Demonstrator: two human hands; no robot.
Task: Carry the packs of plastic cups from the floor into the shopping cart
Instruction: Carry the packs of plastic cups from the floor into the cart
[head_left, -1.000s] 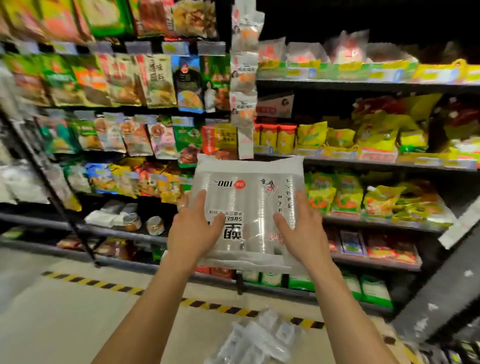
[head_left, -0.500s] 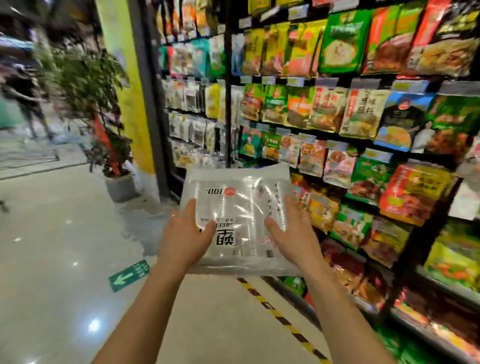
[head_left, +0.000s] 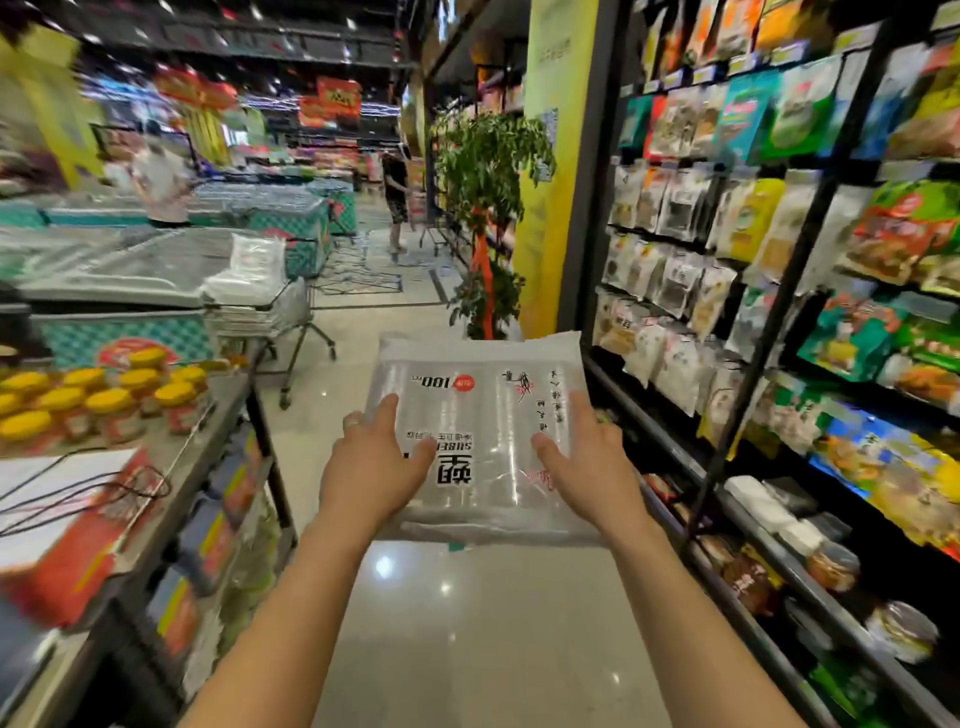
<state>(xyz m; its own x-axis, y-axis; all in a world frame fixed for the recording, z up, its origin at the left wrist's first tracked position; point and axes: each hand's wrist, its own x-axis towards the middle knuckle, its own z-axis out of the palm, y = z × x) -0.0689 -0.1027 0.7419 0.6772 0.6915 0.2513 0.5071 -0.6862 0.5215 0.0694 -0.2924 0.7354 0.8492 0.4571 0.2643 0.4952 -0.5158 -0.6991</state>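
Note:
I hold a flat clear pack of plastic cups (head_left: 480, 410) with black and red print in front of me at chest height. My left hand (head_left: 371, 467) grips its left edge with the thumb on top. My right hand (head_left: 587, 465) grips the right edge the same way. Ahead on the left stands the shopping cart (head_left: 291, 317), with several packs of plastic cups (head_left: 249, 283) stacked in its basket. The cart is a few steps away from the pack I carry.
Shelves of snack bags (head_left: 779, 260) line the right side. A low table with yellow-lidded jars (head_left: 104, 397) and a red box stands at the left. Freezer chests (head_left: 130, 275) lie behind the cart. A potted plant (head_left: 483, 208) and a yellow pillar stand ahead; a person (head_left: 396, 195) stands farther down the aisle.
My view has swung left from the shelves to the open aisle, bringing the cart into sight. Both hands keep the same hold on the pack.

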